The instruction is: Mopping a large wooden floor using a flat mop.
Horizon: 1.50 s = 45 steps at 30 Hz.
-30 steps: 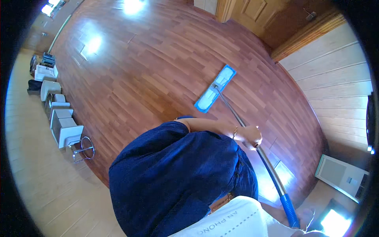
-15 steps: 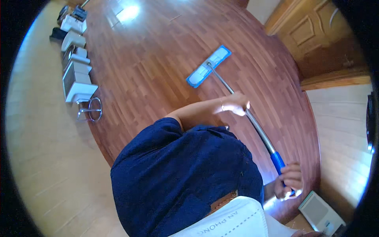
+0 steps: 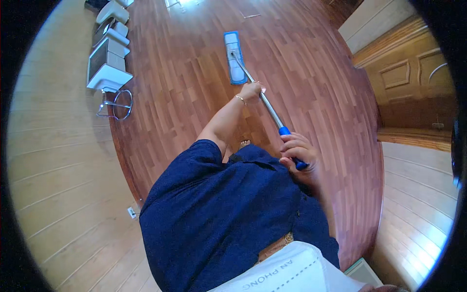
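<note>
**One flat mop [image 3: 272,110], held at two spots**

So, the count: one mop, two hands. Left hand [image 3: 251,90] is wrapped round the metal pole fairly low down, just above the mop head [image 3: 237,71]. Right hand [image 3: 300,150] has its fingers curled around the blue grip [image 3: 284,131] at the top end. The head is one long pad, white on top with a blue fringe, sitting flat on the wood floor [image 3: 194,97] out in front of the person.

One bracelet [image 3: 241,99] on the left wrist, one dark blue top [image 3: 233,209], and the toes of one foot [image 3: 244,143] poking out past it.

Along the left wall there's a row of white furniture [image 3: 109,65]; pieces overlap, so I can't give an exact number. One chrome frame [image 3: 116,104] at the near end. One wooden door [image 3: 408,80] on the right. One pale boxy thing [image 3: 363,273] bottom right, mostly cut off, and I can't tell if it holds anything.
</note>
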Available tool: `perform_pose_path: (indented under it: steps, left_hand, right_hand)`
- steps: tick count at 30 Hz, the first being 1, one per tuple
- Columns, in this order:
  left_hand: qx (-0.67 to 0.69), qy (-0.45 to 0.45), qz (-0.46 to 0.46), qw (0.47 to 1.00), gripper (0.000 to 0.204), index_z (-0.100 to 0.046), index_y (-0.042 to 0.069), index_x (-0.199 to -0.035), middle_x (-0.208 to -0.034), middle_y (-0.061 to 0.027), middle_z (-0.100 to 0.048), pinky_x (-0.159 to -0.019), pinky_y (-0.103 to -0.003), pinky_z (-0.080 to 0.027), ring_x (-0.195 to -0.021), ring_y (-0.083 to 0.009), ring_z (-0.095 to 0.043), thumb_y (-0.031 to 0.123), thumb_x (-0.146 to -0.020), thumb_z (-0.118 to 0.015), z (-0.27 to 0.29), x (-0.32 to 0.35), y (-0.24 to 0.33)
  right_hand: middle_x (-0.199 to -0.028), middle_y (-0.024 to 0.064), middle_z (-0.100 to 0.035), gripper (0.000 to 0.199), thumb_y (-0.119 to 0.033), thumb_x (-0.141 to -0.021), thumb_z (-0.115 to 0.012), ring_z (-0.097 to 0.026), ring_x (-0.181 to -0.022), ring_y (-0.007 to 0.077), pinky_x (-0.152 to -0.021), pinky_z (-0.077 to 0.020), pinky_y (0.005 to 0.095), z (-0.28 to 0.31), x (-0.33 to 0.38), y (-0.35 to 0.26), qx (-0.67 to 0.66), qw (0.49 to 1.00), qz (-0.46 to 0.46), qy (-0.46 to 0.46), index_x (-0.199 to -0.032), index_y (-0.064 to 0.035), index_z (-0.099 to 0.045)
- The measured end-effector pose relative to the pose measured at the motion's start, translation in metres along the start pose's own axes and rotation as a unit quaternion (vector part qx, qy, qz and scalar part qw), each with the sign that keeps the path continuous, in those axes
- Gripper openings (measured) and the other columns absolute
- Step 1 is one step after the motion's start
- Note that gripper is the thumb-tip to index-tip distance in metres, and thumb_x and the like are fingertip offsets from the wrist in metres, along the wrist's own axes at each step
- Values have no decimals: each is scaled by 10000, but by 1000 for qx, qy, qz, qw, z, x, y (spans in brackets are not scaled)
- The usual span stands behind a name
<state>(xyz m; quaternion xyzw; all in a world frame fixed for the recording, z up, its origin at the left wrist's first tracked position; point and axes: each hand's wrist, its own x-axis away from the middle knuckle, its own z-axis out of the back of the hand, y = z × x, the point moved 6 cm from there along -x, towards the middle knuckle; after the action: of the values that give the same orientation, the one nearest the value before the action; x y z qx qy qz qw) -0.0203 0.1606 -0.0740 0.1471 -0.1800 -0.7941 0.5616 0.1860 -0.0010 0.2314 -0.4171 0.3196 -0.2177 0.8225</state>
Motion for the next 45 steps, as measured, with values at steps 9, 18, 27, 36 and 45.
perform_pose_path:
  steps: [9, 18, 27, 36, 45]
  left_hand:
    - [17, 145, 136, 980, 40, -599, 136, -686, -758, -74, -610, -644, -437, -481, -808, -284, -629, 134, -695, -638, 26, 99, -22]
    - [-4, 194, 220, 956, 311, -543, 83, -615, -687, -114, -578, -618, -462, -460, -720, -334, -594, 318, -728, -713, 63, 197, 6]
    - [-17, 203, 230, 952, 279, -542, 83, -585, -664, -113, -580, -633, -467, -456, -716, -338, -576, 256, -757, -677, 72, 225, 23]
    - [43, 168, 80, 982, 238, -594, 105, -586, -630, -126, -598, -606, -448, -475, -664, -331, -603, 265, -741, -676, 64, 189, 108]
    - [119, 66, -108, 985, 318, -491, 97, -533, -609, -114, -585, -607, -474, -449, -684, -336, -587, 277, -727, -666, 17, 135, 171]
  right_hand:
    - [-950, 109, -694, 191, -131, -722, -729, -627, -1049, 322, -978, -416, 463, -11, -18, 6, -72, 991, 9, -116, -878, -47, -658]
    - [-960, 109, -695, 198, -47, -695, -707, -648, -1005, 240, -972, -390, 426, -25, -31, -16, -118, 978, 4, -173, -888, -81, -683]
    - [-933, 100, -697, 199, 11, -708, -660, -656, -968, 250, -944, -397, 412, -24, -25, -40, -125, 978, 5, -167, -878, -85, -696]
    - [-725, 59, -686, 183, -31, -608, -631, -690, -872, 257, -813, -440, 390, 7, 30, -103, -40, 999, -19, -30, -776, -58, -698]
    - [-878, 129, -711, 251, 17, -655, -682, -690, -920, 322, -778, -526, 383, 2, 121, -150, 42, 968, -140, 203, -901, -25, -708]
